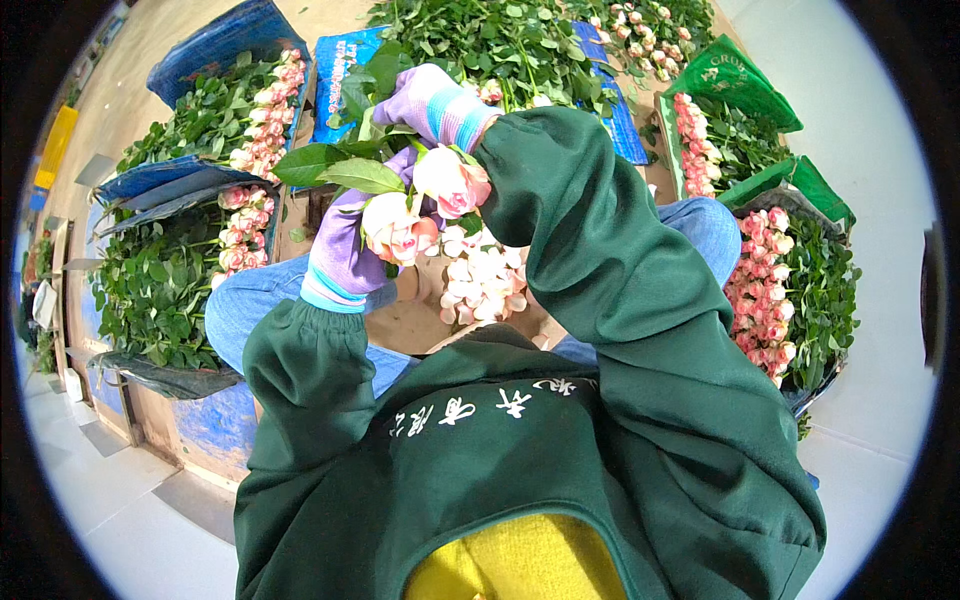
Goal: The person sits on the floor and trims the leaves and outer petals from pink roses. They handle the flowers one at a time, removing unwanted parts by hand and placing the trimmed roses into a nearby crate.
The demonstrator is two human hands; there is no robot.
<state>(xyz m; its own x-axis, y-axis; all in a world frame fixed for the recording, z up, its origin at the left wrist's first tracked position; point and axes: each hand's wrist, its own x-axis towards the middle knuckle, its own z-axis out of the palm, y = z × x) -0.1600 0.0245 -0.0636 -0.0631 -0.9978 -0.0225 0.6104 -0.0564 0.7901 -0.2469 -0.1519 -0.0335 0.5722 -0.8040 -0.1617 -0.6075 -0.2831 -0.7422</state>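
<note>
Two pale pink roses (450, 182) with green leaves (364, 174) are held up before my chest. My left hand (349, 240), in a purple knit glove with a blue cuff, is shut on their stems just behind the blooms. Beyond it my right hand (424, 101), gloved alike, closes around the leafy stems farther from the blooms. Its fingertips are partly hidden by the hand and leaves. Below the roses, between my legs, lies a heap of pale pink petals (484, 281).
Bundled roses lie in blue-covered holders (225, 52) at left and green-covered holders (754, 82) at right, blooms facing inward. Ahead, a leafy pile of roses (487, 45) covers blue sheeting (630, 124). My knees (697, 232) flank the space between.
</note>
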